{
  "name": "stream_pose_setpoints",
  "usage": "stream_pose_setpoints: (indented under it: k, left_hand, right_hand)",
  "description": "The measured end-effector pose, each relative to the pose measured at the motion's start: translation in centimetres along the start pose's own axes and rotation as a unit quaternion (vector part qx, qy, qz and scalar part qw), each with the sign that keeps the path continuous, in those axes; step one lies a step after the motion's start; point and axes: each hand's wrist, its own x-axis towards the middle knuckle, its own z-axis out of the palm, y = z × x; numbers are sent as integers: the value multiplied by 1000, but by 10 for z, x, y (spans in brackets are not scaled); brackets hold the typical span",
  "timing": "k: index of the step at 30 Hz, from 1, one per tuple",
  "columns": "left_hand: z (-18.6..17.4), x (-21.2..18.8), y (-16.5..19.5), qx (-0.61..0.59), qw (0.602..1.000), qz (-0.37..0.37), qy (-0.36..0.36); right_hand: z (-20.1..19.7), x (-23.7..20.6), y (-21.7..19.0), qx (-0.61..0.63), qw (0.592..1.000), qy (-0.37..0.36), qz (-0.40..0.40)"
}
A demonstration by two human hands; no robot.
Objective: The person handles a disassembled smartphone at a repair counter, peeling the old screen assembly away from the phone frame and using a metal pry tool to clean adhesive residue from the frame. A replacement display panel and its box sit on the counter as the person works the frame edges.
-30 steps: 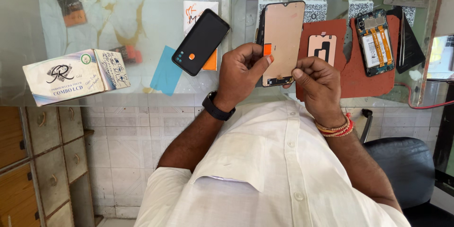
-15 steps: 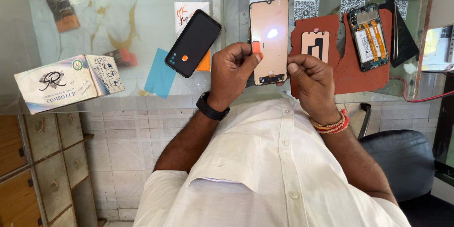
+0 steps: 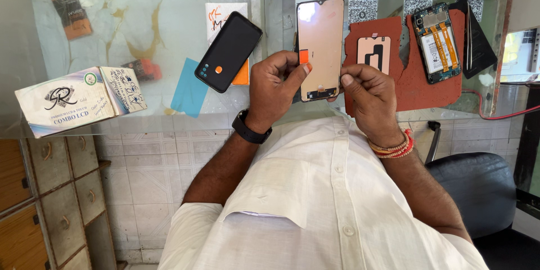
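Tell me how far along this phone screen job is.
Done: opened phone lies stripped on the red mat, battery showing. In hand: left hand and right hand hold the display panel, thumb at its orange tab. Left: panel not yet on the phone.

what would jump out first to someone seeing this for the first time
The eye lands on the phone display panel at the centre, held upright between the left hand and the right hand, the left thumb and finger pinching its orange pull tab. Next comes the opened phone with its battery exposed, lying on the red mat at the right. A black phone back cover lies tilted on the glass counter to the left.
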Motion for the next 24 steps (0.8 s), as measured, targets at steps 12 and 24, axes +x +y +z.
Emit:
stream_pose_setpoints:
  k: [12,24]
  left_hand:
    - [-2,-5,0,23,1000,7,8]
    - [0,-8,1,24,1000,6,16]
  right_hand:
    - [3,-3,0,-8,1000,-7,0]
    - [2,-5,1,-9,1000,-7,-5]
